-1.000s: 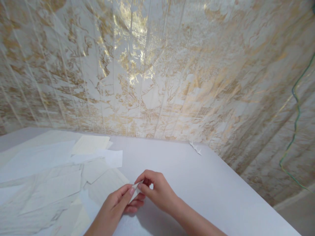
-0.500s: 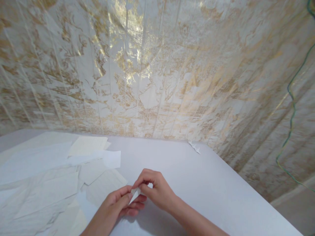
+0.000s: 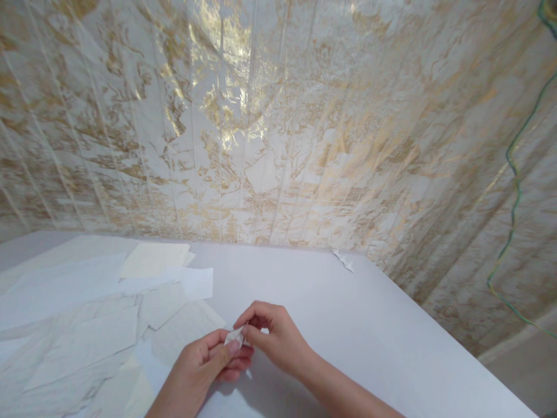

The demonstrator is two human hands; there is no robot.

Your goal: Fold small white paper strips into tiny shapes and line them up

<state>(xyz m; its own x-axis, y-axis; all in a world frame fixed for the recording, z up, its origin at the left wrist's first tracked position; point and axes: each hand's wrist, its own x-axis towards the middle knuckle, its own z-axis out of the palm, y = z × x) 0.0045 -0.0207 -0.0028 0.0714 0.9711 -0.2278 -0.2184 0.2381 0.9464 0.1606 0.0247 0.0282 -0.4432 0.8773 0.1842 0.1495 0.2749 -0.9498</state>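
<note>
Through the head view, I have my left hand [image 3: 198, 368] closed on a small folded paper [image 3: 234, 335], the thumb pressed flat along its near face and the other fingers curled behind and beneath. My right hand [image 3: 278, 334] arches over from the right, pinching the paper's right end between thumb and bent index finger. The folded paper, my landmark throughout, is pale and creased, partly hidden by my fingers, and held above a white table [image 3: 331, 307]; the shadow of my hands falls on the table just below and to the right of it.

To the left of the folded paper lie overlapping loose sheets [image 3: 91, 337], off-white and bluish white, several with faint markings too blurred for me to read. Beyond it and to the left, a cream sheet [image 3: 154, 259] rests near the far edge of the table, with a white sheet [image 3: 201, 282] closer in. Beyond it and to the right, a torn scrap [image 3: 343, 261] lies by the same edge.

Farthest beyond the folded paper rises a gold-and-white patterned covering [image 3: 261, 174]; well to its right, a green and yellow cord [image 3: 516, 203] hangs in loose waves before the covering
</note>
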